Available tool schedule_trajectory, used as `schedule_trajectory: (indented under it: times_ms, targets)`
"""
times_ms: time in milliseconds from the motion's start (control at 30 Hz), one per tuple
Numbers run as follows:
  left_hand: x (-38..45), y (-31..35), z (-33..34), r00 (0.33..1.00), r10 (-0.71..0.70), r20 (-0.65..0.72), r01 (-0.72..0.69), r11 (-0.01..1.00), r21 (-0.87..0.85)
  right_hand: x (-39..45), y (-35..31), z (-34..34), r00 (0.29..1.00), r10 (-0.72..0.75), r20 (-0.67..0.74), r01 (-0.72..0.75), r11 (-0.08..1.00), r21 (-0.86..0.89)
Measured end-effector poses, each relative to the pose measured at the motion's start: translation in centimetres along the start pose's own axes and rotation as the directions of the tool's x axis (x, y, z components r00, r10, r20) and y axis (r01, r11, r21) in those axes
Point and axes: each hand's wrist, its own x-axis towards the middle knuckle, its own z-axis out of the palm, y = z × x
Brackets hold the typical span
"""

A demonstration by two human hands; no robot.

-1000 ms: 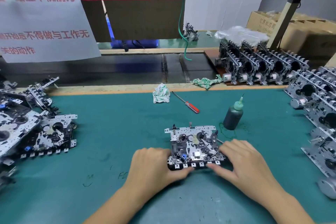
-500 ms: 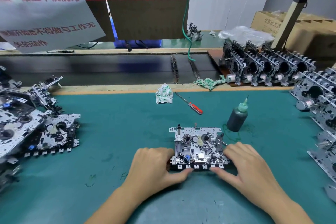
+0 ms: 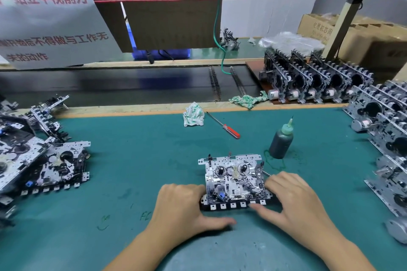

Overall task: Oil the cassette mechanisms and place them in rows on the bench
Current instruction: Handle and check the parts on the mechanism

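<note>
A cassette mechanism (image 3: 233, 179) lies flat on the green bench mat (image 3: 143, 160) just in front of me. My left hand (image 3: 182, 209) grips its left edge, fingers curled at the side and thumb stretched along the front under the key row. My right hand (image 3: 293, 200) holds the right edge, thumb pointing at the front keys. A dark oil bottle (image 3: 281, 142) with a green needle cap stands upright behind and right of the mechanism, untouched.
A heap of mechanisms (image 3: 37, 160) lies at the left. Rows of upright mechanisms stand at the back right (image 3: 315, 79) and along the right edge (image 3: 387, 138). A red-handled screwdriver (image 3: 224, 126) and crumpled rags (image 3: 193, 114) lie near the mat's far edge.
Both hands stay on the mechanism; my left thumb has slid further right along its front edge. The view shifted slightly.
</note>
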Motion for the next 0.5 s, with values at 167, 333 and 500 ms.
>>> schedule_trajectory:
  times_ms: [167,333,500]
  targets:
    - [0.2,1.1,0.5,0.994,-0.087,-0.060,0.088,0.996,0.012,0.1,0.0,-0.1,1.000,-0.024,0.004,0.023,0.999,0.047]
    - [0.4,-0.2,0.7,0.999,-0.015,0.039,0.016,1.000,-0.005,0.0,-0.1,-0.2,1.000,-0.022,-0.013,0.022,0.999,0.049]
    - [0.2,-1.4,0.6,0.980,0.030,0.197,-0.006,0.992,-0.123,-0.2,-0.2,0.0,0.999,0.011,-0.039,-0.011,1.000,0.004]
